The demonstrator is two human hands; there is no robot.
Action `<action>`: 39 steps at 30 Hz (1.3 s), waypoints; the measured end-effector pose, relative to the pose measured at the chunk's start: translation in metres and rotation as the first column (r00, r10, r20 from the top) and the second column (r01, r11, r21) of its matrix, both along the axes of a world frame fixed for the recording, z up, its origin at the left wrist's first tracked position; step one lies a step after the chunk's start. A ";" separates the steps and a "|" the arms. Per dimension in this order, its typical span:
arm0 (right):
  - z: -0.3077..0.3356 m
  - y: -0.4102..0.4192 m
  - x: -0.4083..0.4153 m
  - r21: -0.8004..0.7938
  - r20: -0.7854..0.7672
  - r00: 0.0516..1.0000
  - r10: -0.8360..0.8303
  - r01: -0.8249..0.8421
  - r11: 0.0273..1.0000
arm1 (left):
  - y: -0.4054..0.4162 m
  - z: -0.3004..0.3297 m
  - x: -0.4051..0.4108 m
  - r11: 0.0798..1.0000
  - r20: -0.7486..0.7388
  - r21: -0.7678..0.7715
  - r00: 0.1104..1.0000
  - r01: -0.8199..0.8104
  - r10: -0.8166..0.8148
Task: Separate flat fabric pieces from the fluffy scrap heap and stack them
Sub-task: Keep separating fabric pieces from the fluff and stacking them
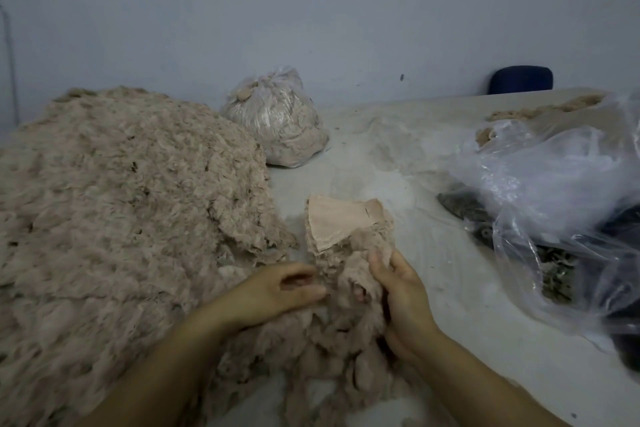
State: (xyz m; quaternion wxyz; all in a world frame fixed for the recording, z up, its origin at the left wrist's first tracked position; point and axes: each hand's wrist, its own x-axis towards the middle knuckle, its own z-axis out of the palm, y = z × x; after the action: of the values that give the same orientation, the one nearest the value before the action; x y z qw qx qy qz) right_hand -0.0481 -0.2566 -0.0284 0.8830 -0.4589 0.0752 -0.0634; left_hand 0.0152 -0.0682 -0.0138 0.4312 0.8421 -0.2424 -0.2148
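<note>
Fluff in my right hand (403, 295): my fingers curl round a clump of the beige scrap (349, 288), thumb up at 12 o'clock, palm turned toward my left.
Left hand (277, 291): at 9 o'clock of the right one, fingers bent and pinching at the same clump's edge; how much they hold I cannot tell, the tips are blurred.
Flat pieces (337, 224): pale peach, stacked with edges fanned, lying on the table just past my fingertips at 12 o'clock, touching the clump.
Scrap heap (117, 204): a big fluffy beige mound from 9 to 11 o'clock, spilling down under my wrists.
Tied bag (277, 118): clear plastic stuffed with the same fluff, at 12 o'clock beyond the heap, near the wall.
Loose bags (554, 198): crumpled clear plastic at 2 to 3 o'clock, dark material showing through.
Table (457, 288): pale grey, dusted with lint.
Chair back (521, 79): dark blue, far edge at 1 o'clock.
</note>
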 end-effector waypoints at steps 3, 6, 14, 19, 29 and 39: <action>0.001 0.008 -0.002 0.050 0.054 0.990 0.128 -0.130 0.990 | -0.023 0.000 -0.015 0.916 -0.360 -0.378 0.933 -0.132 -0.015; 0.001 0.007 -0.005 0.074 0.108 0.975 0.193 -0.202 0.977 | -0.032 -0.003 -0.024 0.802 -0.562 -0.492 0.827 -0.340 0.006; -0.004 0.009 0.000 0.185 0.038 0.975 0.218 -0.221 0.958 | -0.051 -0.009 -0.032 0.612 -0.543 -0.533 0.791 -0.584 0.282; -0.002 0.002 0.006 0.080 -0.021 1.000 0.000 0.001 0.997 | -0.040 -0.020 -0.028 0.766 -0.136 -0.355 0.840 -0.536 0.525; 0.016 -0.013 0.005 -0.447 -0.002 0.999 -0.043 0.037 0.894 | -0.014 -0.021 -0.034 0.927 0.027 -0.217 0.948 -0.305 0.318; 0.015 -0.003 -0.004 -0.504 -0.130 0.978 0.162 -0.205 0.839 | -0.029 -0.006 -0.025 0.765 -0.223 -0.457 0.891 -0.454 0.396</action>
State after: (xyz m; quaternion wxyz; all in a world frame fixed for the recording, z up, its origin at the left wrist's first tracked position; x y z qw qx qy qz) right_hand -0.0522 -0.2597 -0.0138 0.7264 -0.6852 0.0474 0.0225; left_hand -0.0098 -0.0971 -0.0199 0.6834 0.7215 -0.0671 -0.0889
